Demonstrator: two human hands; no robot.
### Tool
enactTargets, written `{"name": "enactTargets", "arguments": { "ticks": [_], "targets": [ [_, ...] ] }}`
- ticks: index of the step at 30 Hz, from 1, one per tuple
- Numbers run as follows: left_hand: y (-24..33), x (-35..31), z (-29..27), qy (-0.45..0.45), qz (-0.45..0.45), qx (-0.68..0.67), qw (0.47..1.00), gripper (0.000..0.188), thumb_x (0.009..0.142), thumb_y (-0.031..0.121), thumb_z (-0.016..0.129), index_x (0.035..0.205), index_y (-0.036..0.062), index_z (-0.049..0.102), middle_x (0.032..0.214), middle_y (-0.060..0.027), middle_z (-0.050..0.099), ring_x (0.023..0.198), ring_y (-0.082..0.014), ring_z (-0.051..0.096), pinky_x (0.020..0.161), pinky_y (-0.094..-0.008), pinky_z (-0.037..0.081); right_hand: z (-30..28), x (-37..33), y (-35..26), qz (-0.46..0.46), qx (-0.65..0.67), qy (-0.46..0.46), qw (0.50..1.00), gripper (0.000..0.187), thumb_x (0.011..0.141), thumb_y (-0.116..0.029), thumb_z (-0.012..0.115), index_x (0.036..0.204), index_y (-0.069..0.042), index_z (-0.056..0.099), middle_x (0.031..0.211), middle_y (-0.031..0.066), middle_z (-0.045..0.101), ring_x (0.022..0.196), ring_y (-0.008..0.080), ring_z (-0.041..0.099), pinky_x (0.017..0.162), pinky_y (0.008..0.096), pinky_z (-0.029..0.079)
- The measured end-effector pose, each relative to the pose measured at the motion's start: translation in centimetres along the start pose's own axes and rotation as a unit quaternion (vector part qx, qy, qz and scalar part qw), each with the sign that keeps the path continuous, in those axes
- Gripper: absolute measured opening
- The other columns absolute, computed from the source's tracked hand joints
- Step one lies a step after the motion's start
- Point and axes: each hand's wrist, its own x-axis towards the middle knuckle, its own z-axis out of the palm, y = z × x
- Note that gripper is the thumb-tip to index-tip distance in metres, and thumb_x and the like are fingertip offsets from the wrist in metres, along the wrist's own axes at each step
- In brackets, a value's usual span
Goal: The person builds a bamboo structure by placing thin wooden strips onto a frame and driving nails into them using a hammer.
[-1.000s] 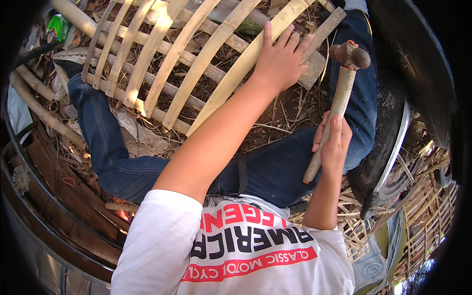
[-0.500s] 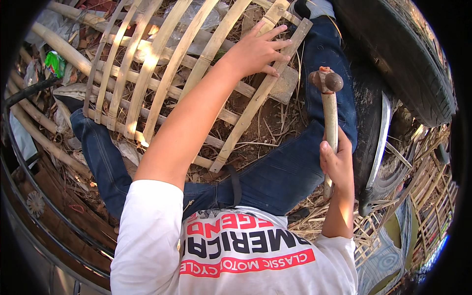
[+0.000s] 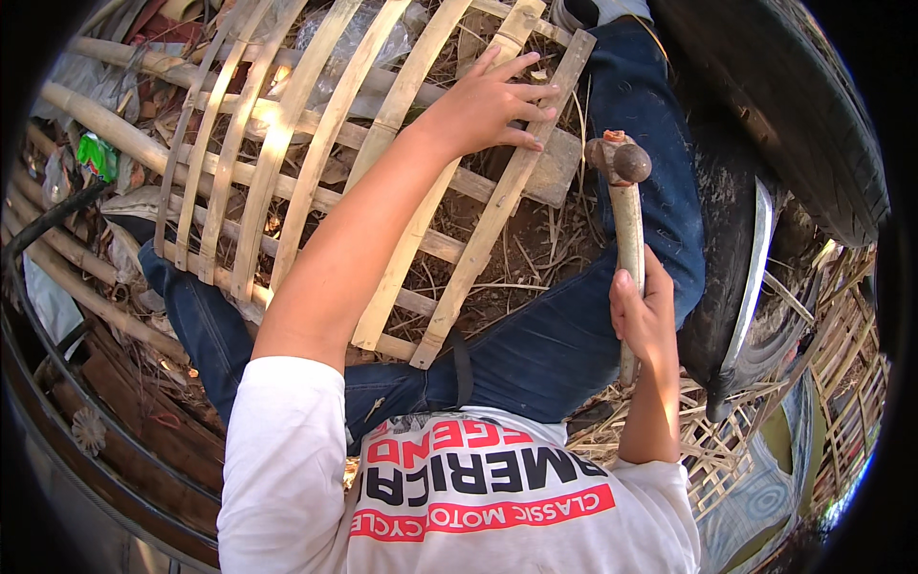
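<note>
Left fingers [image 3: 532, 93] splay across the outermost slat [image 3: 492, 220]; right fingers [image 3: 625, 292] clasp the hammer [image 3: 627, 215]. Steady downward pressure is advisable.

Tyre [image 3: 794, 105]: black, at your upper right.
Wrapper [image 3: 97, 158]: bright green, crumpled, far to your left.
Plastic bag [image 3: 359, 59]: clear, wrinkled, ahead of you, left of centre.
Metal rails [image 3: 53, 214]: dark, curving down your left side.
Boards [image 3: 120, 378]: brown, near those rails.
Cloth [image 3: 765, 488]: blue-grey, patterned, at your lower right.
</note>
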Motion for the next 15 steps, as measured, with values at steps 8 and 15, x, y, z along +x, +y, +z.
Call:
{"name": "enactTargets", "arguments": {
  "ticks": [8, 15],
  "targets": [
    [0.8, -0.6, 0.3, 0.05, -0.036, -0.018, 0.998, 0.039, 0.074, 0.042, 0.078, 0.108, 0.0238, 0.076, 0.132, 0.0092, 0.064, 0.134, -0.0204, 0.049, 0.119, -0.0554, 0.024, 3.1, 1.7, -1.2, 0.008, 0.002, -0.039, 0.999, 0.031, 0.105, -0.034, 0.049, 0.095, -0.005, 0.053, 0.056, -0.0044, 0.043, 0.043, 0.0036, 0.039, 0.037, 0.0215, 0.03],
    [1.3, -1.1, 0.0, 0.053, -0.076, -0.036, 0.995, 0.033, 0.075, 0.039, 0.078, 0.101, 0.0193, 0.076, 0.105, 0.0053, 0.068, 0.102, -0.0172, 0.065, 0.116, -0.0553, 0.028, 4.5, 2.2, -1.0, 0.002, -0.015, -0.027, 1.0, 0.033, 0.106, -0.034, 0.047, 0.089, -0.006, 0.05, 0.057, -0.0031, 0.043, 0.042, 0.0048, 0.039, 0.037, 0.0223, 0.031]
  ]
}}
